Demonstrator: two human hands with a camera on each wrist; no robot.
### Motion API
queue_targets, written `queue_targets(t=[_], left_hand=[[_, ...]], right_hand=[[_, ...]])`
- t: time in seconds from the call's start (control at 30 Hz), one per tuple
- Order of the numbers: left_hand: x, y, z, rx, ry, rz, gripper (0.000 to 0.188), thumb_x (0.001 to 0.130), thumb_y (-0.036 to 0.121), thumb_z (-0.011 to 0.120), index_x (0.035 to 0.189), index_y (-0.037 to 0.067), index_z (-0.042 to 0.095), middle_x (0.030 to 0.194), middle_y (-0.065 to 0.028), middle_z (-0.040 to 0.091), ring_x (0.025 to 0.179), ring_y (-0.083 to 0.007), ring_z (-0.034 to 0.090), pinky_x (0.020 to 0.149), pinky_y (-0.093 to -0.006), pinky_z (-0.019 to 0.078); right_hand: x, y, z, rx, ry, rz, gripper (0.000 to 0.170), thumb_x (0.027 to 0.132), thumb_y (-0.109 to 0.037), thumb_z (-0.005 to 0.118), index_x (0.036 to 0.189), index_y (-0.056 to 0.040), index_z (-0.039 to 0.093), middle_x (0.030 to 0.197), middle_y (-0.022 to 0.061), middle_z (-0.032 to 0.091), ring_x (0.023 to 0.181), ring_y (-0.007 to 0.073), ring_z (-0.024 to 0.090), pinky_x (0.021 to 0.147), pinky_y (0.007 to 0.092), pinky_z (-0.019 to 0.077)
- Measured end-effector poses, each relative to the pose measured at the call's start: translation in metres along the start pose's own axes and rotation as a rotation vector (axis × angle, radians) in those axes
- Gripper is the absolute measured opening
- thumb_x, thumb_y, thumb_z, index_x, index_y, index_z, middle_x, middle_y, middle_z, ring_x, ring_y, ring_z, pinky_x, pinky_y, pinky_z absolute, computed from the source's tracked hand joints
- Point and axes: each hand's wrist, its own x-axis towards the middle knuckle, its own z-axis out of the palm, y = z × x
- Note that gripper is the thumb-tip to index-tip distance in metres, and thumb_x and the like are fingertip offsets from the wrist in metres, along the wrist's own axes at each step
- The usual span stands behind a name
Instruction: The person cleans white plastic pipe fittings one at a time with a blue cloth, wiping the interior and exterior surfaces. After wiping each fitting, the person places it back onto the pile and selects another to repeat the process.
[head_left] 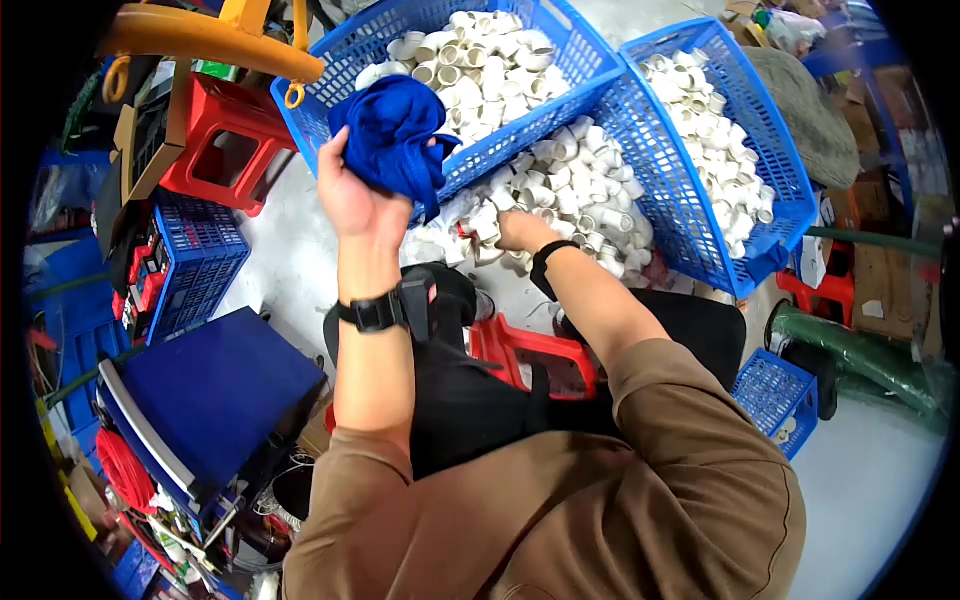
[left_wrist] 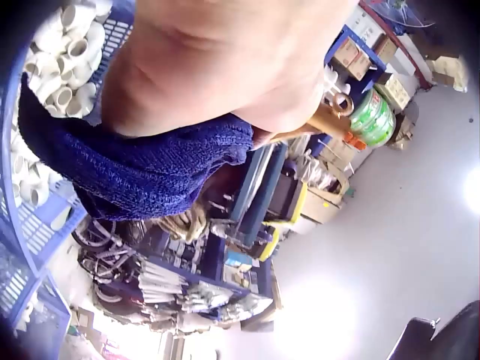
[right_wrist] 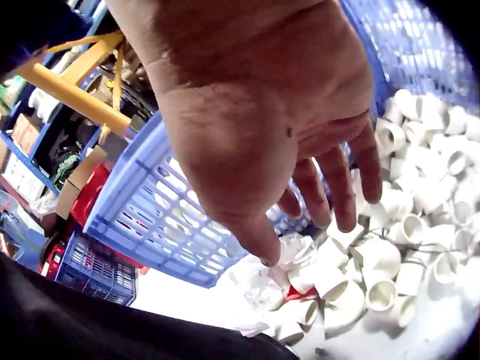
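Pale flr (head_left: 862, 505), wht fittings (head_left: 598, 185), red stools (head_left: 545, 345)

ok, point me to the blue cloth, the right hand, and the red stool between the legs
Blue cloth (head_left: 392, 128): head view, middle of the bunched part.
Right hand (right_wrist: 262, 135): right wrist view, on the palm.
Red stool (head_left: 488, 346): head view, left part of the frame.
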Motion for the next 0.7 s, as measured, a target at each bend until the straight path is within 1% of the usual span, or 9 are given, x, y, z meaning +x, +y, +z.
queue_targets(t=[0.07,0.23,0.27,0.4,0.43,0.5,0.53,0.57,0.7], left_hand=[[0.004,0.008,-0.024,0.031,0.099,0.046,0.052,0.095,0.036,0.045,0.131,0.0,0.056,0.13,-0.0175,0.062,0.117,-0.0373,0.06,0.101,-0.0563,0.0466],[0.014,0.016,-0.049,0.088,0.225,0.008,0.053,0.094,0.035,0.045,0.131,-0.001,0.055,0.128,-0.0182,0.063,0.114,-0.0369,0.061,0.098,-0.0563,0.0474],[0.018,0.016,-0.045,0.096,0.266,0.004,0.053,0.094,0.035,0.045,0.131,-0.001,0.055,0.127,-0.0184,0.063,0.113,-0.0371,0.062,0.098,-0.0562,0.0477],[0.026,0.012,-0.04,0.059,0.266,-0.094,0.052,0.094,0.035,0.043,0.129,-0.001,0.056,0.125,-0.0181,0.064,0.11,-0.0371,0.063,0.096,-0.0558,0.0486],[0.028,0.01,-0.04,0.062,0.268,-0.097,0.052,0.094,0.035,0.043,0.129,-0.001,0.056,0.125,-0.0181,0.064,0.11,-0.0371,0.063,0.096,-0.0558,0.0486],[0.031,0.005,-0.034,0.0,0.318,-0.087,0.041,0.092,0.026,0.049,0.123,0.0,0.057,0.114,-0.0148,0.068,0.097,-0.0353,0.067,0.085,-0.052,0.0549],[0.032,0.004,-0.033,0.0,0.333,-0.086,0.04,0.091,0.025,0.05,0.121,0.0,0.057,0.11,-0.0149,0.068,0.092,-0.0341,0.068,0.082,-0.0493,0.0553],[0.033,0.002,-0.032,0.003,0.334,-0.089,0.04,0.091,0.025,0.05,0.121,0.0,0.057,0.11,-0.0149,0.068,0.092,-0.0341,0.068,0.082,-0.0493,0.0553],[0.035,-0.003,-0.027,-0.008,0.343,-0.079,0.038,0.092,0.024,0.05,0.12,0.0,0.057,0.106,-0.0134,0.067,0.087,-0.0303,0.067,0.077,-0.0432,0.055]], right_hand=[[0.036,0.005,0.033,0.048,-0.042,0.054,0.053,0.084,-0.028,0.067,0.126,0.0029,0.057,0.127,0.0239,0.063,0.117,0.0349,0.063,0.097,0.0435,0.0518],[0.111,0.029,0.105,0.403,-0.019,0.257,0.097,0.076,-0.041,0.076,0.138,0.0161,0.028,0.125,0.0323,0.06,0.116,0.0395,0.062,0.096,0.0407,0.0511],[0.126,0.032,0.12,0.421,0.018,0.295,0.12,0.07,-0.05,0.083,0.145,0.017,0.018,0.116,0.0303,0.066,0.109,0.0395,0.066,0.091,0.0403,0.0523],[0.168,0.041,0.172,0.589,0.028,0.446,0.097,0.073,-0.041,0.081,0.134,0.0204,0.039,0.12,0.0286,0.065,0.11,0.0359,0.066,0.09,0.0382,0.0524],[0.162,0.036,0.158,0.659,-0.078,0.432,0.122,0.072,-0.053,0.079,0.142,0.0247,0.016,0.132,0.0304,0.058,0.123,0.0371,0.059,0.1,0.0361,0.048],[0.148,0.016,0.139,0.641,-0.035,0.472,0.119,0.073,-0.05,0.078,0.14,0.027,0.017,0.131,0.0325,0.058,0.123,0.0373,0.058,0.101,0.0356,0.0474],[0.177,0.028,0.178,0.689,0.027,0.497,0.116,0.073,-0.046,0.076,0.139,0.0281,0.016,0.13,0.0345,0.057,0.124,0.0376,0.057,0.101,0.0362,0.0477],[0.143,-0.005,0.128,0.508,0.023,0.606,0.101,0.075,-0.042,0.074,0.138,0.0236,0.03,0.132,0.0332,0.056,0.125,0.0394,0.056,0.102,0.0384,0.0469],[0.16,0.003,0.165,0.402,0.106,0.645,0.072,0.076,-0.048,0.075,0.128,-0.0007,0.057,0.136,0.0238,0.05,0.128,0.0384,0.051,0.102,0.048,0.0449]])
